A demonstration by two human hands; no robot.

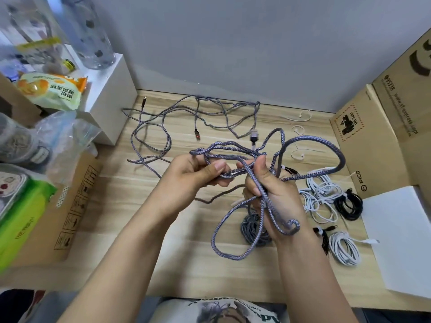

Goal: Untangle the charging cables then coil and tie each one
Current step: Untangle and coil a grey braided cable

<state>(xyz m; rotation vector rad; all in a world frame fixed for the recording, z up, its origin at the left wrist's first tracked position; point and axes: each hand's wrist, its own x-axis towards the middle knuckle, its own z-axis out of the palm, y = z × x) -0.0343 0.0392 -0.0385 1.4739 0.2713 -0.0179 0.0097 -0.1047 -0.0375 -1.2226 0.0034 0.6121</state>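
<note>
A grey braided cable (312, 142) hangs in loose loops above the wooden desk (149, 229), held in both hands. My left hand (186, 178) grips its strands with thumb and curled fingers. My right hand (272, 190) clutches several strands that trail down past the wrist. More grey braided cable (198, 113) lies sprawled at the back of the desk, its plugs showing. A coiled grey cable (253, 227) lies under my right hand. To the right sit coiled white cables (345, 249), a looser white bundle (319, 194) and a coiled black cable (348, 205).
Cardboard boxes (373, 141) stand along the right edge, a white sheet (401, 238) in front of them. On the left are a cardboard box (70, 206), a green tissue pack (23, 217), plastic bags and a white shelf (109, 89). White cable ties (298, 130) lie at the back right.
</note>
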